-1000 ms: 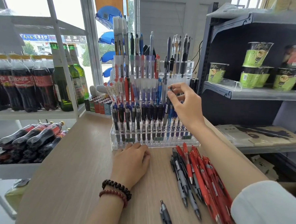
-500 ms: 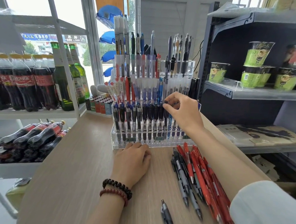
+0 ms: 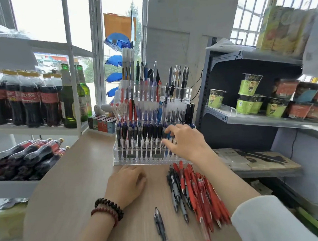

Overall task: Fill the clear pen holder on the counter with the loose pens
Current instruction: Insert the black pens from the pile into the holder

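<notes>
The clear tiered pen holder [image 3: 134, 160] stands at the back of the wooden counter [image 3: 73, 189], its rows packed with upright pens. My right hand [image 3: 184, 142] hovers at the right end of its front row, fingers spread and relaxed, with the fingertips touching the pens there. My left hand [image 3: 127, 183] rests on the counter just in front of the holder's base, fingers loosely curled and holding nothing. A pile of loose red pens [image 3: 202, 192] with a few grey-black pens [image 3: 174, 191] lies right of my left hand. One dark pen [image 3: 160, 225] lies alone nearer to me.
A white rack on the left holds cola bottles [image 3: 26, 98] and green glass bottles [image 3: 69, 97], with more cola bottles lying in a tray [image 3: 29, 156] below. Small boxes [image 3: 101, 124] stand beside the holder. A dark shelf unit with noodle cups [image 3: 247, 99] stands close on the right.
My right hand has come down from the middle row to the front row and its fingers have spread open. The left hand has stayed put on the counter.
</notes>
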